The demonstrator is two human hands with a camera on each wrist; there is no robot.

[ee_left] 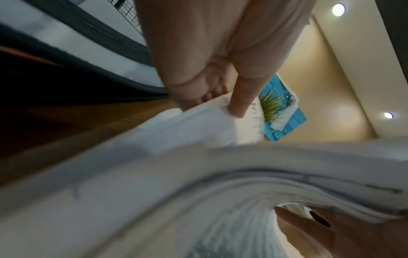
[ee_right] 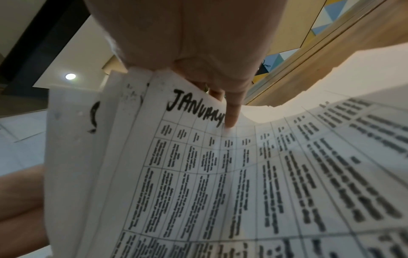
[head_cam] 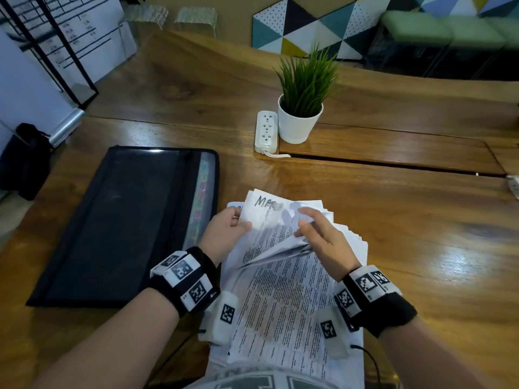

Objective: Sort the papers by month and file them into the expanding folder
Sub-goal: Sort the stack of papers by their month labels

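Wooden table (head_cam: 365,209): beside the closed expanding folder (head_cam: 120,220), my left hand (head_cam: 224,228) and right hand (head_cam: 323,237) pinch fanned papers (head_cam: 280,290); loose sheets could slip, mixing months.

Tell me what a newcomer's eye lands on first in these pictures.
First, the stack of papers at the near edge of the wooden table, with the left hand and right hand both gripping lifted sheets; one sheet in the right wrist view is headed JANUARY in marker. Next, the black expanding folder lying flat to the left of the stack. Farther back, a potted plant stands beside a white power strip.
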